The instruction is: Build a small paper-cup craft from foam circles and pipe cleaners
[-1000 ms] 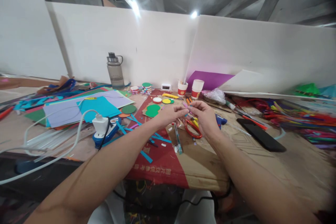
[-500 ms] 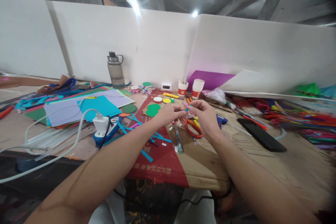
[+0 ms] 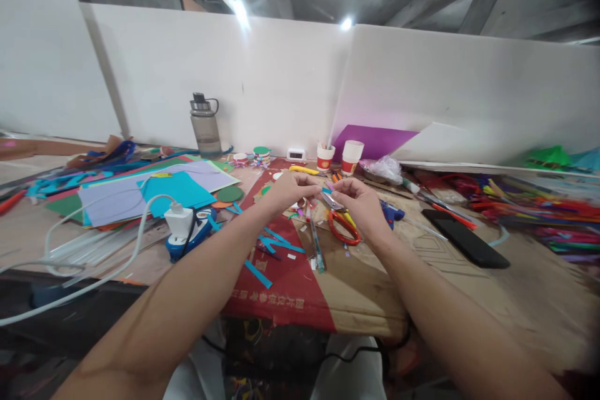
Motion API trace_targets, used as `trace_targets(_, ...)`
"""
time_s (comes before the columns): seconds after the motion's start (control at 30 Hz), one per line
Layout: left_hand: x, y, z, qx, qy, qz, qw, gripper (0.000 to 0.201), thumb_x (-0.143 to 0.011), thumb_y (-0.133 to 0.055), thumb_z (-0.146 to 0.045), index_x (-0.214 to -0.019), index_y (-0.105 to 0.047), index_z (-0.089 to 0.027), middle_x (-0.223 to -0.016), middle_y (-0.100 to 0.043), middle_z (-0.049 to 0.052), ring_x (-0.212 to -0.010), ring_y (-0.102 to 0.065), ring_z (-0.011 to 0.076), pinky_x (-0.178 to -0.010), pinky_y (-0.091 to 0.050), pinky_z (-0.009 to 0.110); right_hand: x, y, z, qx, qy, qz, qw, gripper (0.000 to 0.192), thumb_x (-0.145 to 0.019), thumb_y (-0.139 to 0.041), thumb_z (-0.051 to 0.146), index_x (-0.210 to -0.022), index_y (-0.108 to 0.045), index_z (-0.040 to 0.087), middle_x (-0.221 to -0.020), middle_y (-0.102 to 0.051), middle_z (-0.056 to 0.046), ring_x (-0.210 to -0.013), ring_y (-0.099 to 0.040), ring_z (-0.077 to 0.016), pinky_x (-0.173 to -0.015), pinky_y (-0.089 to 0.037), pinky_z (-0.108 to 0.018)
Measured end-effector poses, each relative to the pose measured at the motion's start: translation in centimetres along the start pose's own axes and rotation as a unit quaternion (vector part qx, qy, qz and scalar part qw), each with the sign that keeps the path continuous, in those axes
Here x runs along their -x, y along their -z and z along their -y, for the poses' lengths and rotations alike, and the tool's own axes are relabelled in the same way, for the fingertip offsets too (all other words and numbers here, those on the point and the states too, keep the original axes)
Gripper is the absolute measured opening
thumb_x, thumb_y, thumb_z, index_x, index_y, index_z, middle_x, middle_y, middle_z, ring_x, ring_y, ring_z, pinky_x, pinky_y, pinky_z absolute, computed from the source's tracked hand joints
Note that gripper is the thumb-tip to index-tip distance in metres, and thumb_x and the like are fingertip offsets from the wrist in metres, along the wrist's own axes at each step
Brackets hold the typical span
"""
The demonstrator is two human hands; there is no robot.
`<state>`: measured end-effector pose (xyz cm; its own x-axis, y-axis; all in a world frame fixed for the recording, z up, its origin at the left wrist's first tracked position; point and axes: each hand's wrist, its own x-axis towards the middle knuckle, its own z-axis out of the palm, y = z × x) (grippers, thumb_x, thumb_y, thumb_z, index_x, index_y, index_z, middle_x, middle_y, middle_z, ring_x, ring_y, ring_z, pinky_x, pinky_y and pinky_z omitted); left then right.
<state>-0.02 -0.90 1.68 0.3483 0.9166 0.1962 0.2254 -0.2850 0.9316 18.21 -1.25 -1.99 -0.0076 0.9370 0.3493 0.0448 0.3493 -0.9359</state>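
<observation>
My left hand [image 3: 294,190] is closed in a pinch on a small blue paper strip [image 3: 326,190], above the middle of the worktable. Facing it, my right hand [image 3: 357,199] is also pinched, with a bit of pink-purple paper [image 3: 330,186] at its fingertips. Just below the fingertips shows a silvery metal piece [image 3: 332,202]; whether the right hand holds it I cannot tell. Orange-handled scissors [image 3: 345,240] lie under the right hand, their blades partly hidden. A clear tube-like pen [image 3: 317,247] lies between the forearms. Blue paper strips [image 3: 259,273] are scattered by the left forearm.
Coloured sheets [image 3: 180,190] and a white plug on a blue power strip [image 3: 180,225] are at left. A bottle [image 3: 205,128], small clock [image 3: 295,154] and paper cups [image 3: 351,157] stand at the back. A black phone [image 3: 464,239] and pipe cleaners [image 3: 544,215] are at right.
My hands have moved slightly apart, and the left has shifted a little left over the green and yellow discs. The blue strip and silvery piece now show between them.
</observation>
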Motion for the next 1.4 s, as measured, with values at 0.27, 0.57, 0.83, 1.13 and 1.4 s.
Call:
trace_targets(0.27,-0.1,-0.6,0.0,0.073,0.013,-0.048,0.996,0.025,-0.068,-0.075,-0.034,-0.066,-0.066,-0.011,-0.064,-0.065,0.003,-0.05,-0.049,0.0057,-0.047,-0.035,0.018,-0.1,-0.2,-0.4,-0.008,0.011,0.054,0.998,0.024,-0.063,-0.073,0.032,-0.081,-0.064,0.019,-0.072,-0.062,0.001,-0.066,-0.054,-0.0126,-0.065,-0.043,-0.027)
trace_targets(0.57,-0.9,-1.5,1.9,0.188,0.04,-0.067,0.979,0.027,-0.063,-0.08,-0.034,-0.071,-0.067,-0.013,-0.057,-0.057,-0.002,-0.046,-0.046,0.0058,-0.042,-0.029,0.019,0.0,-0.4,-0.5,-0.011,-0.001,0.068,0.998,0.026,-0.061,-0.075,0.032,-0.08,-0.062,0.019,-0.07,-0.062,0.002,-0.065,-0.055,-0.0126,-0.065,-0.044,-0.027)
trace_targets(0.83,-0.9,-2.4,2.3,0.267,0.055,-0.073,0.959,0.033,-0.058,-0.085,-0.037,-0.071,-0.065,-0.013,-0.055,-0.057,-0.002,-0.044,-0.044,0.0044,-0.041,-0.025,0.018,0.2,-0.6,-0.1,-0.024,-0.024,0.054,0.998,0.027,-0.058,-0.076,0.029,-0.078,-0.06,0.019,-0.069,-0.063,0.001,-0.065,-0.057,-0.013,-0.066,-0.044,-0.027)
trace_targets(1.13,-0.9,-3.0,2.3,0.307,0.056,-0.056,0.948,0.038,-0.051,-0.09,-0.033,-0.065,-0.062,-0.012,-0.055,-0.056,-0.003,-0.048,-0.047,0.0038,-0.043,-0.029,0.016,0.3,-0.8,0.0,-0.046,-0.023,0.035,0.998,0.025,-0.058,-0.075,0.027,-0.074,-0.057,0.019,-0.066,-0.059,0.003,-0.063,-0.053,-0.0117,-0.063,-0.041,-0.026)
trace_targets(1.4,-0.9,-1.8,1.5,0.296,0.072,-0.058,0.951,0.03,-0.062,-0.085,-0.03,-0.065,-0.062,-0.011,-0.052,-0.056,-0.003,-0.04,-0.04,0.0006,-0.038,-0.024,0.014,0.0,-0.2,0.3,0.007,0.0,0.057,0.998,0.027,-0.069,-0.07,0.04,-0.082,-0.056,0.02,-0.072,-0.062,0.001,-0.066,-0.056,-0.0135,-0.065,-0.044,-0.027)
